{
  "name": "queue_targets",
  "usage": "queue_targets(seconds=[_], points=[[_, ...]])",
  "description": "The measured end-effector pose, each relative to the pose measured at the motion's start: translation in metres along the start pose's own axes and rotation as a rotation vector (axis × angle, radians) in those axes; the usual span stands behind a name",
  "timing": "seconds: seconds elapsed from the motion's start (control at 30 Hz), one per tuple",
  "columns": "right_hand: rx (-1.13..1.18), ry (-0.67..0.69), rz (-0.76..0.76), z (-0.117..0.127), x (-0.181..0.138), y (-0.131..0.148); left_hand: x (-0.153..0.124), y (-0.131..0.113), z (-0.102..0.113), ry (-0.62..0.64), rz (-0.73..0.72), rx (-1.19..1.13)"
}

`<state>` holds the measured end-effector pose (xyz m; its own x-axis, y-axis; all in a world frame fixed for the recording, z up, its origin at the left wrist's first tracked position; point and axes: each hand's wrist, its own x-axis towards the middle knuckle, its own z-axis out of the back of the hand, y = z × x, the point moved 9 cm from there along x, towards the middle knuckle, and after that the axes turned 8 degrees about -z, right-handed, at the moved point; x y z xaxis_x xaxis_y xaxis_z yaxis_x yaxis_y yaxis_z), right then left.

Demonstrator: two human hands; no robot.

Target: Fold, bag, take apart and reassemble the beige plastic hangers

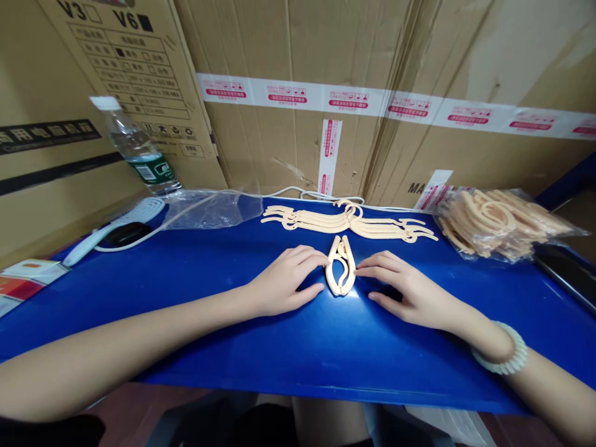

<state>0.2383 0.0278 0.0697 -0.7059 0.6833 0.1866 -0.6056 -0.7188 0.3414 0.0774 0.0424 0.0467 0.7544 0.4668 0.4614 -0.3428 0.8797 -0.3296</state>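
A folded beige plastic hanger [330, 273] lies flat on the blue table between my hands, its two arms drawn together into a loop. My left hand [292, 280] rests at its left side, fingertips touching the edge and thumb held apart. On the other side is my right hand [404, 287], fingers stretched out, with a fingertip at or very near the hanger's right edge. Neither hand grips it. Just behind lie several unfolded beige hangers [321, 220], stacked with their hooks toward the cardboard.
Clear plastic bags of folded hangers [493, 220] sit at the right, near a dark flat object [565, 273]. At the left are a water bottle [142, 152], a pale blue brush [116, 226], a black oval object [126, 234] and an crumpled plastic bag [218, 208]. Cardboard boxes [288, 49] wall the back.
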Motion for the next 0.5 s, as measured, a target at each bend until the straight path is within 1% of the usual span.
queue_targets(seconds=[0.07,0.2,0.27,0.37,0.5], points=[[-0.009,0.001,0.004,0.0,0.0,0.0,0.0,0.0,0.002,-0.036,-0.01,-0.011],[-0.019,-0.038,0.01,0.006,-0.001,-0.001,-0.001,-0.003,0.013,-0.168,-0.083,-0.017],[-0.03,-0.06,0.004,0.01,-0.002,-0.002,-0.003,-0.003,0.016,-0.215,-0.108,-0.013],[-0.051,-0.08,-0.004,0.014,-0.003,-0.005,-0.006,-0.002,0.018,-0.246,-0.098,-0.031],[-0.064,-0.095,-0.018,0.017,-0.002,-0.007,-0.008,0.0,0.017,-0.249,-0.064,-0.062]])
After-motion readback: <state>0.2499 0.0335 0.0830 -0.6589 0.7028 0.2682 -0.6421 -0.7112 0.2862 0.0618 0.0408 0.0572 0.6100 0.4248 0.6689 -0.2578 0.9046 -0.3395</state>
